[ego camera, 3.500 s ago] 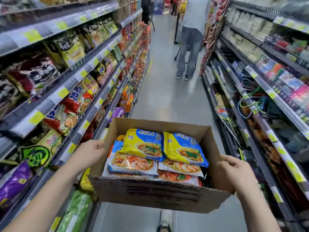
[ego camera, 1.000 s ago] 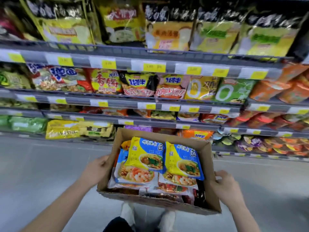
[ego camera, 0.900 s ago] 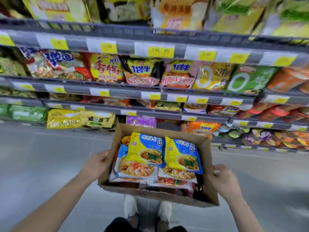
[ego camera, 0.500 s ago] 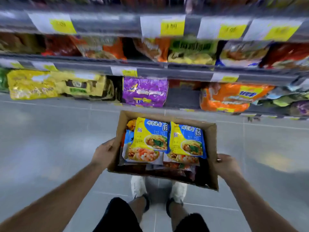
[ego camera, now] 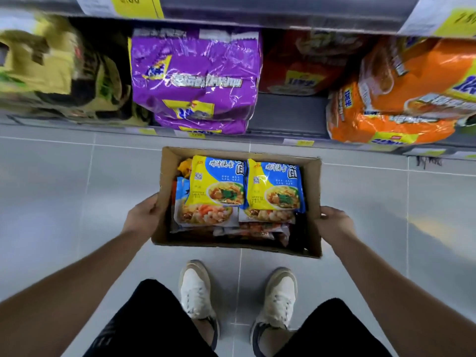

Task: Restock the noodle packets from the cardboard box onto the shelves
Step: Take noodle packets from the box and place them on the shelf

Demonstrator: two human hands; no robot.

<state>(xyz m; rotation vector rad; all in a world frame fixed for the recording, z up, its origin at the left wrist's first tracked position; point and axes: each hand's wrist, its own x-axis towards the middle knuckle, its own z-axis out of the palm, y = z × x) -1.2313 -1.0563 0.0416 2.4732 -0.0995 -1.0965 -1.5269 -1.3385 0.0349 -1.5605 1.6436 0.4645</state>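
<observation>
**Both hands on the box, shelf gap straight ahead**

The left hand [ego camera: 144, 215] is curled against the left wall of the open brown cardboard box [ego camera: 231, 247], thumb at the rim. Inside, near the far wall, two yellow-and-blue plastic noodle packets [ego camera: 216, 184] lie side by side on top of a stack of others, with their long axes pointing away towards the shelving. The right hand [ego camera: 334, 220] clasps the right wall the same way. I can't tell whether the box touches the grey tiled floor [ego camera: 64, 189]. Beyond the box's far right corner, the grey bottom shelf [ego camera: 286, 112] shows a bare stretch between purple packs [ego camera: 195, 81] and orange packs [ego camera: 399, 99]. The right hand looks nearer to it.
</observation>
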